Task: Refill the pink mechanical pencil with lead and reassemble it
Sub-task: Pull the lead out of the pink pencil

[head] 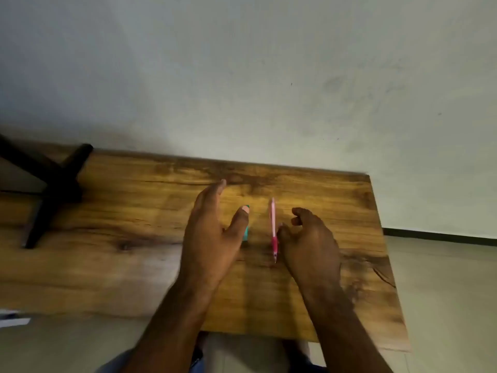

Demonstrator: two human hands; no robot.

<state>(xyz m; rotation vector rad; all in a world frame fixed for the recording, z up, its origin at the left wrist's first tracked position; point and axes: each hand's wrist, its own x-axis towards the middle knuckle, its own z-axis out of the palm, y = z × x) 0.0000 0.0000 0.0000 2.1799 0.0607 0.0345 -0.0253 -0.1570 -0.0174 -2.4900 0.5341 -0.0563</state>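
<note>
The pink mechanical pencil (273, 224) lies on the wooden table (139, 211), its metal tip pointing towards me. A small teal lead case (246, 231) lies just left of it, mostly hidden under my left thumb. My left hand (212, 232) hovers over the case with fingers stretched out and apart, holding nothing. My right hand (309, 238) sits right beside the pencil with its fingers loosely curled, the thumb touching or nearly touching the pencil's darker pink grip. The frame is blurred.
A black stand with crossed legs (57, 189) rests on the table's far left. The table's right edge (387, 251) is close to my right hand, with tiled floor beyond. A grey wall rises behind the table. White paper (12, 320) lies at lower left.
</note>
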